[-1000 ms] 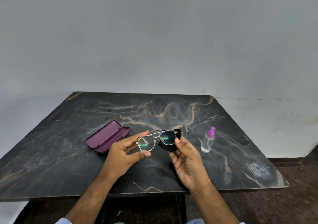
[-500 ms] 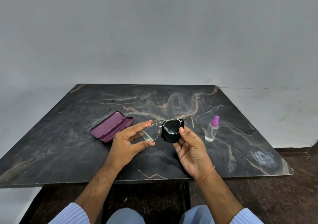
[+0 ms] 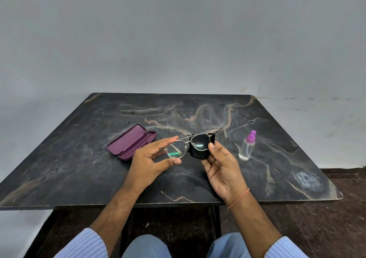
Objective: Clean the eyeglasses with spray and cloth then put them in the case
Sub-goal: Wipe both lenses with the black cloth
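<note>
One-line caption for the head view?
Left hand holds eyeglasses; right hand wipes one lens with black cloth; case lies open.

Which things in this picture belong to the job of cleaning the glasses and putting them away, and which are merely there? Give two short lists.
Belong to the job:
eyeglasses, held in both hands
black cloth, behind one lens
spray bottle, upright on the table
purple case, lying open
left hand
right hand

Merely there:
marble table
thread wristband
</note>
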A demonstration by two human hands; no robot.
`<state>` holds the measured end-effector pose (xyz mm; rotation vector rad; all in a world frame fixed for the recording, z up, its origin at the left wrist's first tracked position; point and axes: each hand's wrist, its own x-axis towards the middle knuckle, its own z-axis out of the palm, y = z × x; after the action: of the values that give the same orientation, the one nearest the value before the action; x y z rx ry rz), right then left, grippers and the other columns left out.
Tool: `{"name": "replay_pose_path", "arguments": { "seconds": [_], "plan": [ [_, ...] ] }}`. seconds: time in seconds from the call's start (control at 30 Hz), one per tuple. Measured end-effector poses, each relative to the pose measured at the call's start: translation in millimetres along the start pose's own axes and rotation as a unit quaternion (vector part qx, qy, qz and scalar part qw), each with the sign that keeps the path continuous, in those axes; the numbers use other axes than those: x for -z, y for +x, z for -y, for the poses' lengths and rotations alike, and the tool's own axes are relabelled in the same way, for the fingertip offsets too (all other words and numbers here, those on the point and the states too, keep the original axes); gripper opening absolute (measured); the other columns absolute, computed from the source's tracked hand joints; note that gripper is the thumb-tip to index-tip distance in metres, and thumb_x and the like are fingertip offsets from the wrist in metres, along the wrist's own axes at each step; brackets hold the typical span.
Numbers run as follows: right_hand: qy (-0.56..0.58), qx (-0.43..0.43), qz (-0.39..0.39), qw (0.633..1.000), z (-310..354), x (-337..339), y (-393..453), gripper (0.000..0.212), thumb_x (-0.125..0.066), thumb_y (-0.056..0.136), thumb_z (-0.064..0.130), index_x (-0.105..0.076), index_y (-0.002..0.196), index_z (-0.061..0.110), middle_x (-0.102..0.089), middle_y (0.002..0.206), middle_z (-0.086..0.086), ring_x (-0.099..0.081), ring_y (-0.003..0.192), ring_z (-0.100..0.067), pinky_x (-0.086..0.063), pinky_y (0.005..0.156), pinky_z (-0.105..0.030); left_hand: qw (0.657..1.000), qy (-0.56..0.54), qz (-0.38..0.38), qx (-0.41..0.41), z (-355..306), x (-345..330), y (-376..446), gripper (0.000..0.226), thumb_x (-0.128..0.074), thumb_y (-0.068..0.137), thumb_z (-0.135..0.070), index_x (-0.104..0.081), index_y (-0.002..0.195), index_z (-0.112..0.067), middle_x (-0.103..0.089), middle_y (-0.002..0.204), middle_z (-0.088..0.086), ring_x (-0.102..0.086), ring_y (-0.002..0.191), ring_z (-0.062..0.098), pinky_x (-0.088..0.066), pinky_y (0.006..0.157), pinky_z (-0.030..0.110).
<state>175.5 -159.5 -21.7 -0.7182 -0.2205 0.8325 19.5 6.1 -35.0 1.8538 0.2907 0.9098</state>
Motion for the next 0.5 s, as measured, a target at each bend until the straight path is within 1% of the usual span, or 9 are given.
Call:
{"name": "replay_pose_path", "arguments": {
  "seconds": [0.07,0.1,0.13,0.2,0.27,0.33,0.4,0.43,0.5],
  "plan": [
    [0.006,-0.013,0.007,1.0,0.9,0.0,-0.1,0.036,-0.068,0.093,0.008,-0.07,0.127,-0.001,-0.074,0.127,-0.024,-0.078,0.108,-0.027,-0.065,0.093,-0.036,1.0,-0.005,0.003,0.0,-0.4,-0.7,-0.2,0.064,-0.094,0.077,-0.023,-0.075,0.139,-0.023,-0.076,0.138,-0.016,-0.07,0.133,0.01,-0.056,0.113,0.027],
    [0.008,-0.02,0.01,1.0,1.7,-0.4,-0.9,0.033,-0.067,0.094,0.009,-0.071,0.125,-0.001,-0.075,0.126,-0.024,-0.077,0.11,-0.029,-0.065,0.093,-0.038,1.0,-0.008,0.002,0.0,-1.0,-0.9,-0.3,0.064,-0.094,0.077,-0.023,-0.075,0.138,-0.022,-0.077,0.137,-0.017,-0.07,0.133,0.007,-0.055,0.112,0.024],
    [0.007,-0.023,0.009,1.0,2.1,-0.4,-1.6,0.029,-0.067,0.094,0.009,-0.073,0.121,-0.001,-0.075,0.123,-0.024,-0.078,0.109,-0.03,-0.065,0.091,-0.038,1.0,-0.008,0.0,0.0,-1.7,-1.0,-0.5,0.064,-0.093,0.077,-0.024,-0.075,0.138,-0.022,-0.077,0.137,-0.018,-0.07,0.133,0.004,-0.055,0.111,0.021],
    [-0.006,-0.018,-0.001,1.0,2.4,-0.8,-2.6,0.026,-0.069,0.092,0.011,-0.075,0.116,0.001,-0.077,0.119,-0.023,-0.079,0.104,-0.027,-0.066,0.086,-0.035,1.0,-0.008,-0.002,-0.001,-2.1,-1.0,-0.6,0.064,-0.093,0.077,-0.025,-0.075,0.139,-0.023,-0.076,0.137,-0.019,-0.068,0.134,0.002,-0.054,0.11,0.018],
    [-0.016,-0.005,-0.009,1.0,1.5,-1.1,-2.1,0.029,-0.071,0.09,0.011,-0.075,0.117,0.002,-0.077,0.12,-0.022,-0.079,0.102,-0.025,-0.066,0.083,-0.031,1.0,-0.009,0.0,0.0,-1.9,-0.7,-0.8,0.064,-0.093,0.077,-0.024,-0.075,0.138,-0.023,-0.077,0.136,-0.019,-0.068,0.134,0.003,-0.054,0.11,0.019],
    [-0.013,0.001,-0.006,1.0,1.1,-0.6,-0.9,0.036,-0.07,0.091,0.008,-0.072,0.127,0.0,-0.074,0.128,-0.023,-0.077,0.11,-0.027,-0.064,0.092,-0.033,1.0,-0.01,0.008,0.0,-1.1,-0.5,-1.0,0.064,-0.093,0.078,-0.022,-0.075,0.139,-0.022,-0.078,0.135,-0.017,-0.07,0.134,0.005,-0.055,0.111,0.022],
    [-0.002,-0.009,0.003,1.0,1.8,0.1,-0.5,0.042,-0.066,0.095,0.006,-0.065,0.137,-0.002,-0.071,0.134,-0.024,-0.072,0.122,-0.032,-0.061,0.1,-0.037,1.0,-0.012,0.02,0.001,-0.2,-0.2,-0.7,0.064,-0.094,0.079,-0.02,-0.075,0.139,-0.021,-0.078,0.135,-0.014,-0.071,0.133,0.009,-0.055,0.113,0.026],
    [0.003,-0.016,0.01,1.0,2.0,0.4,-0.6,0.043,-0.064,0.097,0.005,-0.064,0.139,-0.002,-0.07,0.135,-0.025,-0.069,0.126,-0.034,-0.061,0.1,-0.038,1.0,-0.014,0.025,0.003,0.4,0.2,-0.4,0.064,-0.094,0.079,-0.02,-0.074,0.14,-0.02,-0.078,0.136,-0.013,-0.072,0.133,0.011,-0.055,0.114,0.028],
    [0.009,-0.031,0.024,0.999,3.0,-0.4,-2.2,0.041,-0.061,0.098,0.008,-0.064,0.138,-0.001,-0.071,0.133,-0.024,-0.068,0.127,-0.036,-0.062,0.1,-0.039,1.0,-0.011,0.029,0.004,0.8,0.7,0.0,0.065,-0.094,0.079,-0.021,-0.074,0.141,-0.021,-0.078,0.137,-0.013,-0.071,0.133,0.011,-0.054,0.115,0.028]
  ]
}}
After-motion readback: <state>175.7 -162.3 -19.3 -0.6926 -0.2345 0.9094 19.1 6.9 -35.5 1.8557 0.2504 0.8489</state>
